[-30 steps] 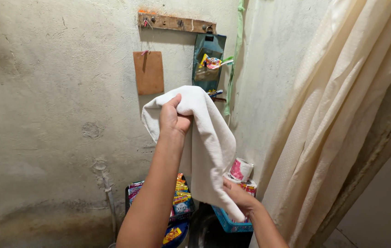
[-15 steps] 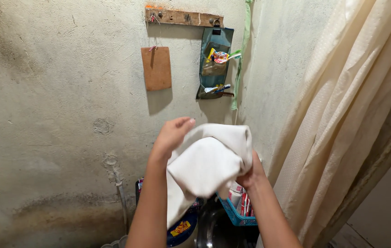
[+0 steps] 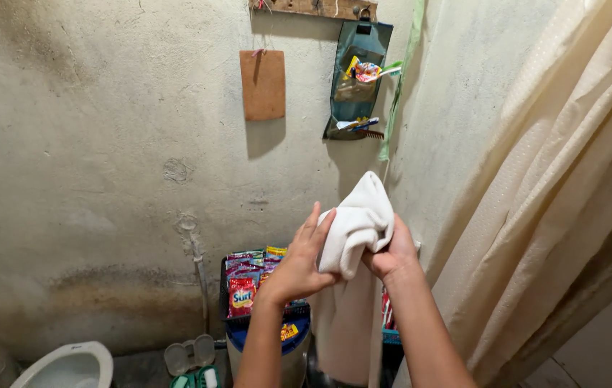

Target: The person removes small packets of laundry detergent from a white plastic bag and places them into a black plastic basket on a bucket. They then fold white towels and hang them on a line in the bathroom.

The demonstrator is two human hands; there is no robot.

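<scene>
The person is bunching a white woven cloth (image 3: pixel 355 224) at chest height before the stained wall (image 3: pixel 90 144). Right hand (image 3: pixel 391 253) clenches it; left hand (image 3: pixel 299 266) presses open-fingered. Gathering the hanging tail likely needs both hands.

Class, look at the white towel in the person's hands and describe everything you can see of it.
The white towel is plain cloth with a fine woven texture, bunched into a rounded bundle at the top, with a long tail hanging straight down in front of the crate. It is held up near the corner where the wall meets the curtain. The right hand grips it from the side, closed around the bundle; the left hand presses flat against its other side, fingers extended.
</scene>
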